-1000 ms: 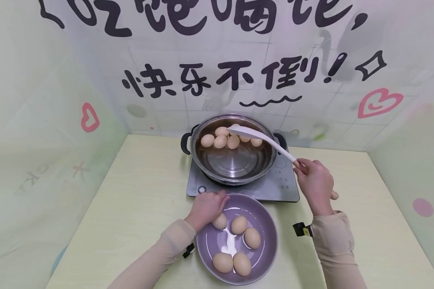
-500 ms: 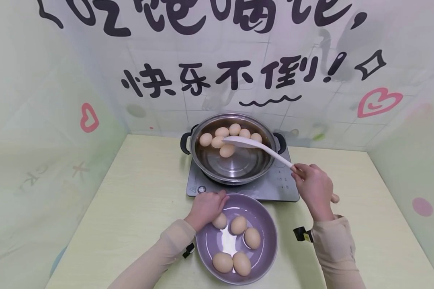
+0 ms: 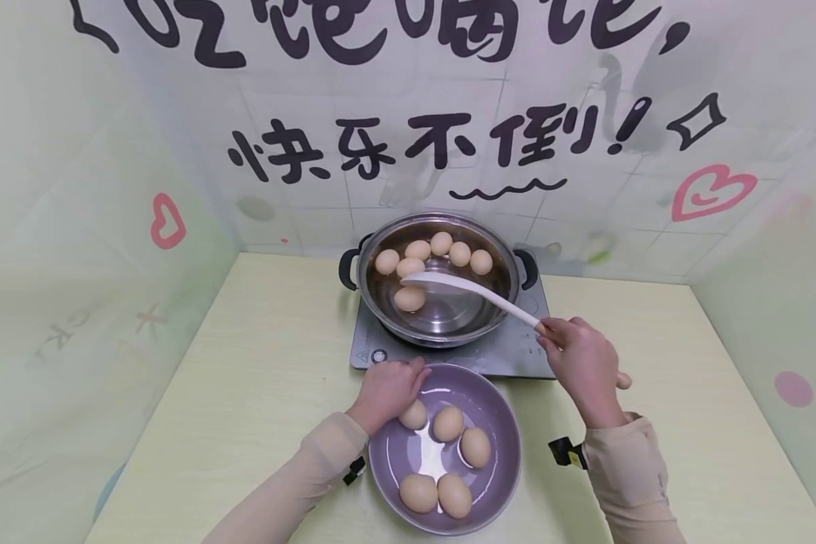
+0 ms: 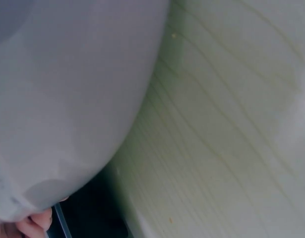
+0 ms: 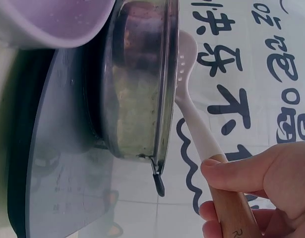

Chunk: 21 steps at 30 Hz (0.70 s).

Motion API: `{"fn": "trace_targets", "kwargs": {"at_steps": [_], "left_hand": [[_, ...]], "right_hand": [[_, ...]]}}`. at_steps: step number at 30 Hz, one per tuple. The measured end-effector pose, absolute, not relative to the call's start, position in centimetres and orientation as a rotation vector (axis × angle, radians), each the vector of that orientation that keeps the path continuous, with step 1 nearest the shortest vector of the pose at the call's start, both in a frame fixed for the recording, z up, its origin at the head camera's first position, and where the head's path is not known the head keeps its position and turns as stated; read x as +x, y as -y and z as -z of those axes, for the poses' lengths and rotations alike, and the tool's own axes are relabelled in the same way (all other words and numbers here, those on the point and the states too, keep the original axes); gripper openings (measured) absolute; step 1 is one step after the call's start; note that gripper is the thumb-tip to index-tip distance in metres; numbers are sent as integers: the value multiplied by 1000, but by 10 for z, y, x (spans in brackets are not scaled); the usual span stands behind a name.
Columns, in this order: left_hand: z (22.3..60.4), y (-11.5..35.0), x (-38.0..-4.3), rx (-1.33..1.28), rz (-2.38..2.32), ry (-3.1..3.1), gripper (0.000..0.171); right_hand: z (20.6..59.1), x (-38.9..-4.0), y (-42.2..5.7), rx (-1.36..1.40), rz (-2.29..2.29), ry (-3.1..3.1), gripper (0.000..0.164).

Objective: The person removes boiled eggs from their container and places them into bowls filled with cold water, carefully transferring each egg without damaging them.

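Right hand (image 3: 583, 366): grip clamped on wooden handle (image 5: 231, 210) of slotted spoon (image 5: 199, 130) | over steel pot (image 3: 442, 323) with eggs (image 3: 409, 298) | left hand (image 3: 387, 394): grip clamped on purple bowl (image 3: 506, 434) | wall (image 3: 299, 227) reads "快乐不倒!"

The head view is brightly and evenly lit, white glare is thrown back by the purple bowl (image 3: 442, 461) and steel pot (image 3: 449, 317), soft shadow is cast on the table (image 3: 540, 431), and the left wrist view is dimmed and blurred.
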State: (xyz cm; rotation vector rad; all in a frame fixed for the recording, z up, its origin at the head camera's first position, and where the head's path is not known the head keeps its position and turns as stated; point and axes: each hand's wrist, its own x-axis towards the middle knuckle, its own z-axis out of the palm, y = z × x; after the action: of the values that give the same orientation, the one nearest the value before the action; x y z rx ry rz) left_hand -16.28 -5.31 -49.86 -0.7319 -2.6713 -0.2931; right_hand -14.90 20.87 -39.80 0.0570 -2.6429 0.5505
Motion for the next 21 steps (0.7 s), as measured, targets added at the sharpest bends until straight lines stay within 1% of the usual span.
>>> {"fn": "trace_targets", "kwargs": {"at_steps": [14,21], "left_hand": [[500,53,-163,-734,292,2669,25],[498,53,-163,-733,300,2698,25]], "right_hand": [[399,-143,-195,176,-544,2669,16],[396,-139,-191,184,-562,2728,15]]}}
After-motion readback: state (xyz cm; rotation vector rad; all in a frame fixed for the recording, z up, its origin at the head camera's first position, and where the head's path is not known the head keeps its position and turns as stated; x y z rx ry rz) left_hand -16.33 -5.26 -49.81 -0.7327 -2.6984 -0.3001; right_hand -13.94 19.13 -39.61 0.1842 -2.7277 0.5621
